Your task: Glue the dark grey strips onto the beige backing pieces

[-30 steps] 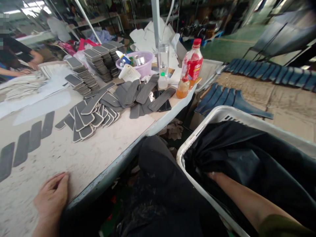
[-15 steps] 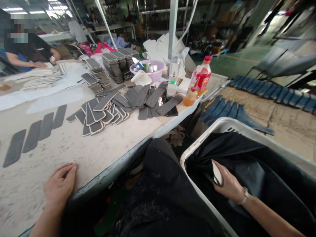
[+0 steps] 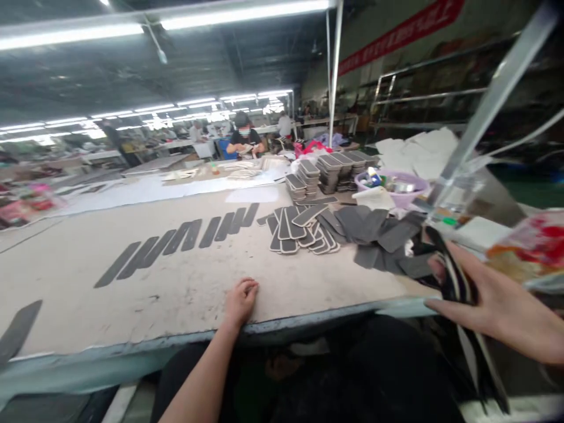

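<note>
My left hand (image 3: 241, 299) rests near the front edge of the table (image 3: 304, 294), its fingers curled together with nothing showing in them. At the right, my right hand (image 3: 497, 296) is raised over the table edge. It grips a bundle of long dark pieces with white edges (image 3: 458, 282), which hang down and are smeared by motion. Beyond the hands lie a loose heap of grey pads with pale borders (image 3: 288, 229) and a pile of plain dark grey pads (image 3: 365, 226). A slanted row of single grey pads (image 3: 176, 238) is spread across the table to the left.
Stacks of pads (image 3: 332, 173) stand behind the heap, beside a purple basin (image 3: 412, 191) holding small items. A metal post (image 3: 493, 100) rises at the right, near a blurred red-labelled bottle (image 3: 533, 241). A co-worker (image 3: 244, 138) sits across the table.
The view has swung left and up. My right hand has come out of the black-lined basket to the table edge, carrying the bundle. My left hand still rests on the table.
</note>
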Available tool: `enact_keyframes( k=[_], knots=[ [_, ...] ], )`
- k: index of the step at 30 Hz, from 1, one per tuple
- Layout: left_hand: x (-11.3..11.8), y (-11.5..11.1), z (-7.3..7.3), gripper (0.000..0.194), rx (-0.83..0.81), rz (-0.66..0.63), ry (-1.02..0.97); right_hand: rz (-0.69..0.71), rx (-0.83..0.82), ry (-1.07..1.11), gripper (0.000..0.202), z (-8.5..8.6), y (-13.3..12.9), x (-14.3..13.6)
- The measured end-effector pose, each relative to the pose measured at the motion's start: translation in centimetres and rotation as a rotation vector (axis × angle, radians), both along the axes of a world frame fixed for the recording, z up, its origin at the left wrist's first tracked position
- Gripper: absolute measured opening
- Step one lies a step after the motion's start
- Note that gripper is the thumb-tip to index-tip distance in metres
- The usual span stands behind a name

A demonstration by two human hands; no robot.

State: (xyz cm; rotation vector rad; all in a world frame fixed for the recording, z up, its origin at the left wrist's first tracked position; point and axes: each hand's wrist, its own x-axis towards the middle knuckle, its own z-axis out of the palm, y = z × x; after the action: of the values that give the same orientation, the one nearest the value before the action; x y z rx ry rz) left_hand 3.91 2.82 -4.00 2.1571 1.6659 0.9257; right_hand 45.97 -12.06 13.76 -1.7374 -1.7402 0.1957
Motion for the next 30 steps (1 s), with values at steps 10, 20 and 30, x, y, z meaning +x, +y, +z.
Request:
enact_keyframes(
  k=[10,20,30],
  knots=[
    [-0.3,0.1,-0.1,0.015,-0.004,-0.006,-0.208,0.313,-0.239,-0.395,0.096,-9.0,20.6,-14.3],
    [-0.2,0.4,0.3,0.013,-0.032,0.006,-0.202,0.255,-0.286,-0.552,0.072,-15.2,18.0,-9.7],
    [0.1,0.2,0.6,0.013,-0.048,0.04,-0.185,0.272,-0.336,-0.507,0.043,-15.4,17.7,-8.8]
  ],
)
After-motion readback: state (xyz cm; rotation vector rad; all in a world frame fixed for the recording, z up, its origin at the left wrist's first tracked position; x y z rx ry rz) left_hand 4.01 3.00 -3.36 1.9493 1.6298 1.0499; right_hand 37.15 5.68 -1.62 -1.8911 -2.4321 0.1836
